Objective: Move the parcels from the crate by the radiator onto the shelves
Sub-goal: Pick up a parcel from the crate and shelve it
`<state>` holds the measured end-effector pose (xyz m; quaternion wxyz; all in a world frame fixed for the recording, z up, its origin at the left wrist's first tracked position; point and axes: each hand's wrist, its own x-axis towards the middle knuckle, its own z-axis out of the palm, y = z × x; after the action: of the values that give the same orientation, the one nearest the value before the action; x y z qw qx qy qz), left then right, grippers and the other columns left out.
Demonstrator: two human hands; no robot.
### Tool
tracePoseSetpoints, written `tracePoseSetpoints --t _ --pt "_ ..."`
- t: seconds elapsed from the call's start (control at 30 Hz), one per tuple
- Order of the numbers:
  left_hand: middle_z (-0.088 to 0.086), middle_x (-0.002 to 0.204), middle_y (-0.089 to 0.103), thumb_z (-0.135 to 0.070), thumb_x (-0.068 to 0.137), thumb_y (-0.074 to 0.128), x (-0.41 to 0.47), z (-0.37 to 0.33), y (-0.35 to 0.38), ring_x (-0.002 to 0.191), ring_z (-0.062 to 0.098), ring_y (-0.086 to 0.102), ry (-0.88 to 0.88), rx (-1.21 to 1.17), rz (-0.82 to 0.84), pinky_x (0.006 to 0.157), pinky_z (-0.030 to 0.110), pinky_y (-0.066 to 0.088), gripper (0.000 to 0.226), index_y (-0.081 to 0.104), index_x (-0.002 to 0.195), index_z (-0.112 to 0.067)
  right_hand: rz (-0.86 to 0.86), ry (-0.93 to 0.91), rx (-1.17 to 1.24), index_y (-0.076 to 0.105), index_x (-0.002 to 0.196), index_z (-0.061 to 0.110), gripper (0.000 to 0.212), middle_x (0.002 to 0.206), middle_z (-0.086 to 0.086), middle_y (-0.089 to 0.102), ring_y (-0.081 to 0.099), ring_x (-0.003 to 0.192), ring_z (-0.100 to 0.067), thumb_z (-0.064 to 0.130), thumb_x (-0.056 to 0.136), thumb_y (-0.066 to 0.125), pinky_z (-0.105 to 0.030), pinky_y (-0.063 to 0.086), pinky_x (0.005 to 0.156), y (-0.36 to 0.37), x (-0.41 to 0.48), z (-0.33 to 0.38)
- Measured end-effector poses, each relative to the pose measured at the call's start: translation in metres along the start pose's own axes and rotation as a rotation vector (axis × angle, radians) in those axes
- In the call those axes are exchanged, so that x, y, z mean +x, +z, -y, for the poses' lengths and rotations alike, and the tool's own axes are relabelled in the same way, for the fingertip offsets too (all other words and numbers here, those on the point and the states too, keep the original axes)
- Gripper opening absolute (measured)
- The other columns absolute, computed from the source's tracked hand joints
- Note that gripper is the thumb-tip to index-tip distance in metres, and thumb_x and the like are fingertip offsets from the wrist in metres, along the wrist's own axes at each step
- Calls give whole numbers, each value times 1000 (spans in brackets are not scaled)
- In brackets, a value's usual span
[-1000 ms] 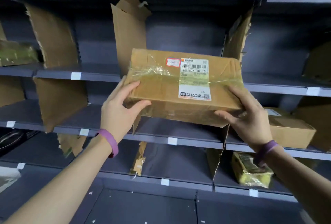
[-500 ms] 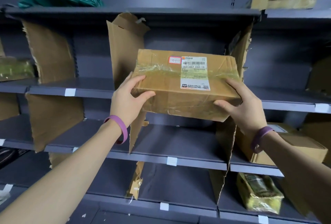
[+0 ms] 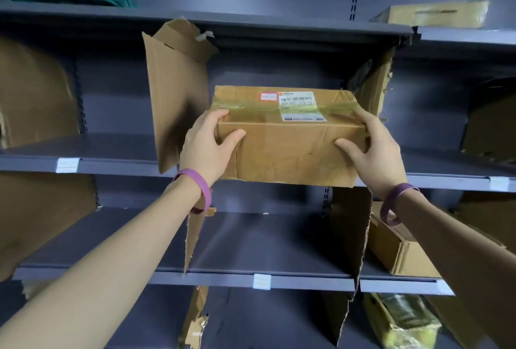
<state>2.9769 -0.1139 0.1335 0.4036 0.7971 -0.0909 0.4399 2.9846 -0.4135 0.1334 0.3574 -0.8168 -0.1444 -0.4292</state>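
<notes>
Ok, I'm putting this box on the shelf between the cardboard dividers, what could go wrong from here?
The parcel nearly fills the gap, so it may snag the torn right divider or shove the left divider. Your left hand and right hand grip its ends, so they might get pinched against the cardboard. Released too early, it could tip off the shelf.

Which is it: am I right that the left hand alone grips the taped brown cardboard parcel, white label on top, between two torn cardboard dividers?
Not alone: the head view shows the left hand gripping the left end of the taped brown cardboard parcel and the right hand its right end. White label and torn cardboard dividers are right.
</notes>
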Motion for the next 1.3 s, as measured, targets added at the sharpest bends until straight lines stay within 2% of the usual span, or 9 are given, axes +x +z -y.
tracePoseSetpoints --t 0.17,0.27,0.47,0.57,0.7,0.87,0.93,1.13,1.3 --pt "-3 153 27 -37 91 57 10 -5 12 137 20 32 -70 18 18 102 41 37 67 18 145 -46 21 8 -31 6 153 30 83 157 -1 23 24 142 -18 31 92 63 -34 28 110 14 9 -2" --pt "2 160 7 -28 93 57 1 -5 19 146 22 15 -60 40 15 105 41 33 82 -3 144 -52 38 5 -128 -11 152 31 88 162 -8 6 8 148 -25 31 96 56 -42 26 112 19 7 -5" --pt "7 159 -14 -11 94 53 -7 2 26 141 34 27 -55 167 81 102 40 38 96 -21 143 -45 145 22 -358 -9 152 27 76 160 -14 -9 6 144 -40 29 99 46 -54 30 108 28 -2 -7" --pt "3 158 -21 -16 95 53 -22 15 31 144 33 19 -108 182 182 104 38 37 92 -19 144 -45 203 3 -376 2 153 26 70 159 -17 -8 10 142 -39 24 99 46 -53 33 106 33 -19 -11" --pt "1 159 -16 -20 95 52 -51 33 36 147 25 1 -25 319 164 114 39 29 76 3 151 -37 189 -98 -612 20 153 16 69 156 -28 6 13 140 -49 19 93 53 -54 26 112 35 -42 -25" --pt "2 159 6 -15 88 58 -72 45 39 143 26 21 193 459 157 109 40 37 69 28 148 -29 191 -308 -621 50 138 10 60 152 -24 30 31 135 -49 6 79 62 -58 34 107 45 -65 -34" --pt "0 159 8 -17 87 59 -73 46 42 141 26 24 197 487 193 107 42 38 68 29 147 -30 232 -334 -630 51 137 10 59 150 -24 32 33 134 -48 7 79 64 -58 36 106 51 -68 -35" --pt "0 159 -5 -23 88 58 -61 51 52 146 24 5 150 567 284 111 47 28 71 22 149 -30 291 -298 -657 45 141 11 61 153 -22 28 27 138 -47 15 83 64 -56 32 110 62 -59 -36" --pt "-6 157 -22 -26 92 53 -51 57 60 146 20 -13 83 616 394 116 50 12 76 5 151 -34 390 -227 -702 19 152 18 73 161 -13 6 7 146 -38 19 88 54 -51 19 115 73 -50 -40"
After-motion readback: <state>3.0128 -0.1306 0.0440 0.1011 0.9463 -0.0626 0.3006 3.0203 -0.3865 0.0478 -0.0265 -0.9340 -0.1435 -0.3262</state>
